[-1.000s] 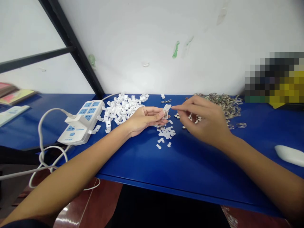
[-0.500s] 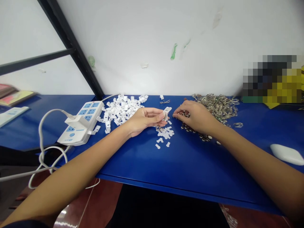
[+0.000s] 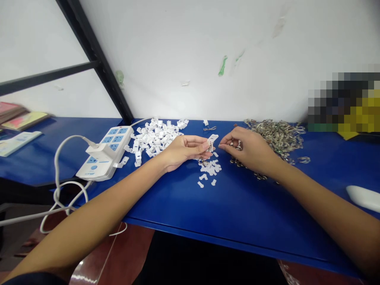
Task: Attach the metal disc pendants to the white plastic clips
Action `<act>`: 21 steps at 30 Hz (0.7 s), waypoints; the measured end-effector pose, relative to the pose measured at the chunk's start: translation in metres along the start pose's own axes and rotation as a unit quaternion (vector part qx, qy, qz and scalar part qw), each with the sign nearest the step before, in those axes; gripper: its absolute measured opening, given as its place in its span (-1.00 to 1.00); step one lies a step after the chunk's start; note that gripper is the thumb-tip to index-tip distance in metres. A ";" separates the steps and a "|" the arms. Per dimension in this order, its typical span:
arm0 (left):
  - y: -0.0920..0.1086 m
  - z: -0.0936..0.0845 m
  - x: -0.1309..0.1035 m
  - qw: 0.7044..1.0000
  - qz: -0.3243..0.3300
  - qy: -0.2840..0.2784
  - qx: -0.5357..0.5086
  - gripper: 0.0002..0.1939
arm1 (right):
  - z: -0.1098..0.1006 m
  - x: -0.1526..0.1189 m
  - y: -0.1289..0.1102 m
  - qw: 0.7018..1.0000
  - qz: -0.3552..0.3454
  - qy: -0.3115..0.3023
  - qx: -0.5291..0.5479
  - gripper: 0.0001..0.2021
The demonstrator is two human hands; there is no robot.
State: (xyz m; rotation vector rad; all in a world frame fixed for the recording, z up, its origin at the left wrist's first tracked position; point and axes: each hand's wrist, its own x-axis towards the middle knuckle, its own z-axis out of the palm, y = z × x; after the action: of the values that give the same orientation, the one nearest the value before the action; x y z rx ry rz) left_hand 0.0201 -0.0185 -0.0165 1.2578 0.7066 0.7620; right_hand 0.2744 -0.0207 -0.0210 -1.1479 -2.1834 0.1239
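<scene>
Right hand down at the discs, left hand holding the case

A second earlier the right hand [image 3: 252, 150] had a finger stretched toward the case [image 3: 212, 139]; now it was lowered over the discs [image 3: 236, 162], to the right and well clear of that finger's earlier spot. This suggested that the work had turned from the case to the discs. The left hand [image 3: 188, 152] had kept its place, pinching the one case between thumb and fingers, above the middle of the tabletop [image 3: 184, 206]. The right hand was curled, thumb and forefinger almost meeting; whether a disc sat between them was too small to tell.

By count: two hands, one held case, and one lone case [image 3: 206, 122] at the far side with one thin cord [image 3: 210, 128] just nearer. The heap of cases [image 3: 157, 136] at far left overlapped too much to count. So did the tabs [image 3: 211, 168] near the left hand, though at least two lay apart on the near side. The discs were partly hidden under the right hand, so uncounted. Cords [image 3: 276, 136] made one tangled pile at far right. One power strip [image 3: 99, 164] stood at left, with one plug [image 3: 102, 151] in it.
</scene>
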 end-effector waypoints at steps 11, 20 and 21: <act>-0.003 0.001 0.001 0.998 0.007 -0.018 -0.053 -0.71 | 0.002 -0.007 -0.058 0.983 -0.048 0.162 0.075 -0.93; -0.003 0.002 0.000 0.998 0.003 -0.010 -0.056 -0.72 | 0.001 -0.007 -0.057 0.984 -0.070 0.146 0.074 -0.90; -0.004 0.003 0.000 0.998 0.003 -0.007 -0.060 -0.73 | 0.000 -0.007 -0.058 0.985 -0.069 0.139 0.074 -0.90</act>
State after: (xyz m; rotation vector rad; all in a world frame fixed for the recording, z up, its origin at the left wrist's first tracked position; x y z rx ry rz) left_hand 0.0226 -0.0208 -0.0198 1.1554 0.6360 0.7895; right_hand 0.2370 -0.0613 -0.0031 -0.8726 -1.9623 0.0591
